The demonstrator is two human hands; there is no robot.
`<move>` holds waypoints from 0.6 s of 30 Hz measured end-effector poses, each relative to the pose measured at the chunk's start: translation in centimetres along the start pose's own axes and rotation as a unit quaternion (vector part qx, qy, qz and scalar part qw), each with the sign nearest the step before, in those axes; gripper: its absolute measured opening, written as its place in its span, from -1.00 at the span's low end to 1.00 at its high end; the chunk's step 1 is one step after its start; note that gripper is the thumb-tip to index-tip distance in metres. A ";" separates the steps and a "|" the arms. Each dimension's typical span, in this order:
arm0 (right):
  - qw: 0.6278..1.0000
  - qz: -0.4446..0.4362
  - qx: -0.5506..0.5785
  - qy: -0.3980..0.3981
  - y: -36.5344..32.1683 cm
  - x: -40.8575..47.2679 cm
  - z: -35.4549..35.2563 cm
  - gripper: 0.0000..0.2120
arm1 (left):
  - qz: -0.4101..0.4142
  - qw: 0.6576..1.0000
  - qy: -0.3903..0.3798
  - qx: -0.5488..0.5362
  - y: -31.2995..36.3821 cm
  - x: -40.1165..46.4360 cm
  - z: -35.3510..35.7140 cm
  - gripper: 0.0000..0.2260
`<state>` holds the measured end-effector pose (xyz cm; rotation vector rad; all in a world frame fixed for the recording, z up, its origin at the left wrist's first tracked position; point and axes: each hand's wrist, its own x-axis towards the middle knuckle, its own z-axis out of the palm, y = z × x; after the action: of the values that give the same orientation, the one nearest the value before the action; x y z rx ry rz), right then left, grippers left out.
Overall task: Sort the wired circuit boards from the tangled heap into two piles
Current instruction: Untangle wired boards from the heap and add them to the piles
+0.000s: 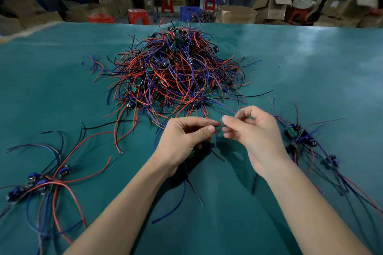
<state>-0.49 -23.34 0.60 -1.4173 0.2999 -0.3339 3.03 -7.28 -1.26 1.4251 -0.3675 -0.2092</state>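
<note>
From the head view I see my left hand [182,136] and right hand [251,133] meeting near the middle of the green table [310,58], both pinching one small green board [221,123] between thumb and fingers, its wires [190,188] hanging below, though I think the left may hold only a wire, as the fingers hide the contact. The heap [176,72] lies just beyond the hands, with one pile [39,182] near left and another pile [300,136] just right of my right hand.
</note>
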 end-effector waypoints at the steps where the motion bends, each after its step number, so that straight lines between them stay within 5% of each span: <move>1: 0.999 0.005 0.040 0.006 -0.2 0.0 -0.1 -0.79 | -0.005 1.000 0.010 -0.003 0.0 0.1 0.0 -0.88; 10: 0.930 0.034 0.355 0.089 -2.5 1.3 -3.0 -0.89 | -0.007 0.999 0.037 0.017 0.0 0.1 0.1 -0.89; 14: 0.901 0.066 0.428 0.015 -2.7 1.0 -2.8 -0.86 | -0.002 1.000 0.021 0.011 0.7 0.1 -0.1 -0.76; 18: 0.921 0.072 0.365 -0.120 -2.3 0.3 -1.9 -0.82 | -0.041 0.999 0.016 -0.011 1.1 -0.2 0.1 -0.77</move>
<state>-1.08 -25.48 2.66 -0.6809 0.0580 -0.1214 2.75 -7.15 -0.21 1.4210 -0.2794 -0.2561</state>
